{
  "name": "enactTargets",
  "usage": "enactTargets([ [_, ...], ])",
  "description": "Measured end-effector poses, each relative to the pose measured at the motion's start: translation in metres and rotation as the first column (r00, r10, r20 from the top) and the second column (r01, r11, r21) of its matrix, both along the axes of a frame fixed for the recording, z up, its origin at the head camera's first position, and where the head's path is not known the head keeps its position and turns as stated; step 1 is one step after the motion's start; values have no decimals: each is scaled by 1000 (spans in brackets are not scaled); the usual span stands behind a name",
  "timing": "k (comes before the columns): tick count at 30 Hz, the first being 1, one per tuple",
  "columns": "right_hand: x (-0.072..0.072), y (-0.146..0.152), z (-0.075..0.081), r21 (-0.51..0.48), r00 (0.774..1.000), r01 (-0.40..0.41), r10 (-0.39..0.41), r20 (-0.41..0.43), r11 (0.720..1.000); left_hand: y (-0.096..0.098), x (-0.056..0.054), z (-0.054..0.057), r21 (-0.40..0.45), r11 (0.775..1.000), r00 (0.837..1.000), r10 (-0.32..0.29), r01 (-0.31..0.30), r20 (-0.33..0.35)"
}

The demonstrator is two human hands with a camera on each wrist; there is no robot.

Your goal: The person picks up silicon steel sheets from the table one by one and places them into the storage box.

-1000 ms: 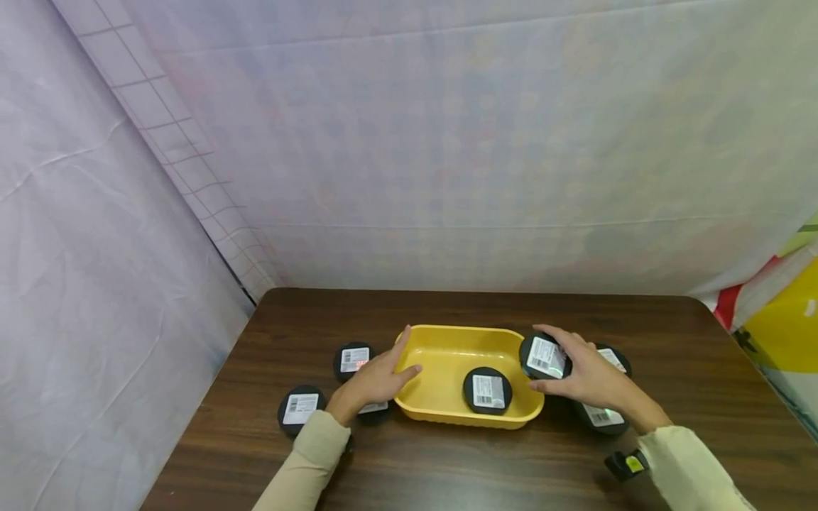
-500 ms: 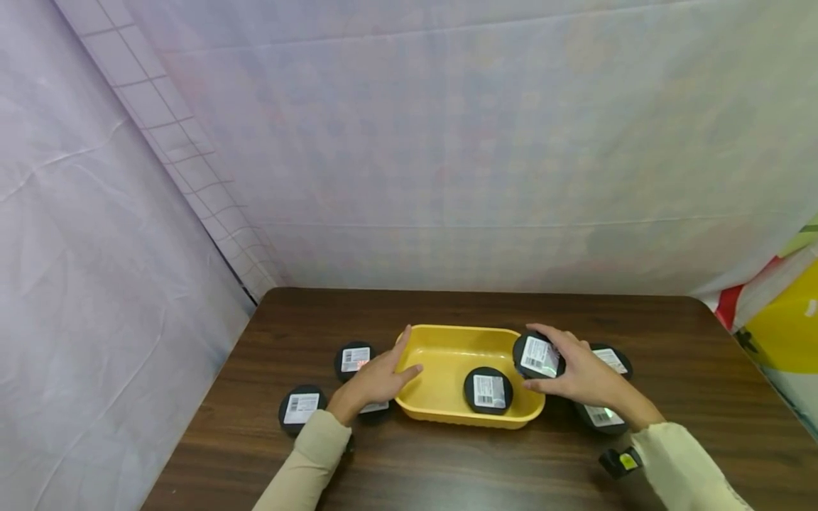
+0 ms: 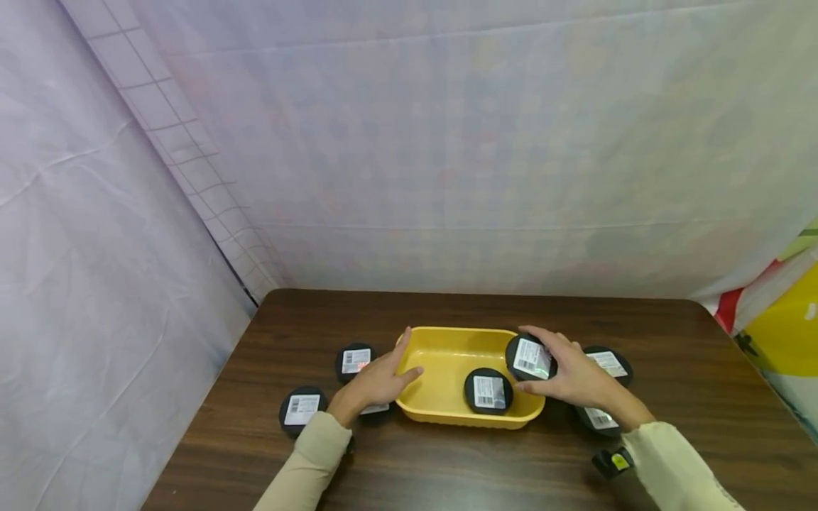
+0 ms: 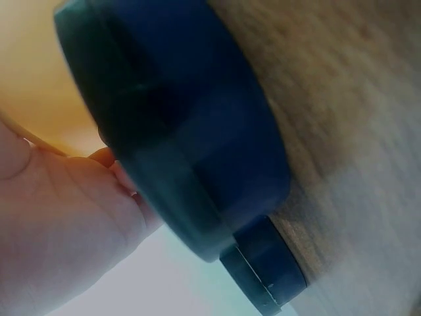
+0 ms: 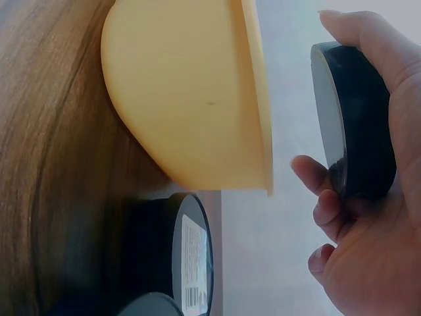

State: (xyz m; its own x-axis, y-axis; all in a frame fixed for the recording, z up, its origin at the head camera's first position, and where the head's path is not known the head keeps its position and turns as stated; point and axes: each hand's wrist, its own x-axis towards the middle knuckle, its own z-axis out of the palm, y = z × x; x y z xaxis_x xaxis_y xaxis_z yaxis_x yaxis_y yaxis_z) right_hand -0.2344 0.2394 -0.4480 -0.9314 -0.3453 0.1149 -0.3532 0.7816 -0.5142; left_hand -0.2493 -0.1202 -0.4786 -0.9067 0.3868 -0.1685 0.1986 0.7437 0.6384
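Note:
In the head view my right hand (image 3: 571, 369) grips a round black container (image 3: 532, 357) with a white barcode label, thumb on one side and fingers on the other. It is held over the right end of a yellow plastic basin (image 3: 434, 369); the right wrist view shows this gripped container (image 5: 362, 125) apart from the basin's rim (image 5: 260, 99). A similar black container (image 3: 488, 391) lies label up inside the basin, near its front right. My left hand (image 3: 377, 380) is at the basin's left rim with fingers extended, holding nothing.
On the left lie black containers at the back (image 3: 355, 362) and front (image 3: 302, 411), and another (image 3: 375, 409) partly hidden by my left hand. Two more, a back one (image 3: 609, 363) and a front one (image 3: 601, 420), are partly behind my right arm. A white curtain (image 3: 447, 177) hangs behind the table.
My right hand has moved a little to the left with the black container, bringing it further over the basin's right end. The left hand has stayed in place.

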Motion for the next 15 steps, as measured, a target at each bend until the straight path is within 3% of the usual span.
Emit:
enactTargets([
  [5,-1,-5,-2,-1,1000,-5,5,18,1000,0,1,-2,5,1000,1000,9,-9,10],
  [15,-5,-14,-6,-12,999,-33,32,-28,999,1,0,-1,-2,1000,1000,22,-22,18],
])
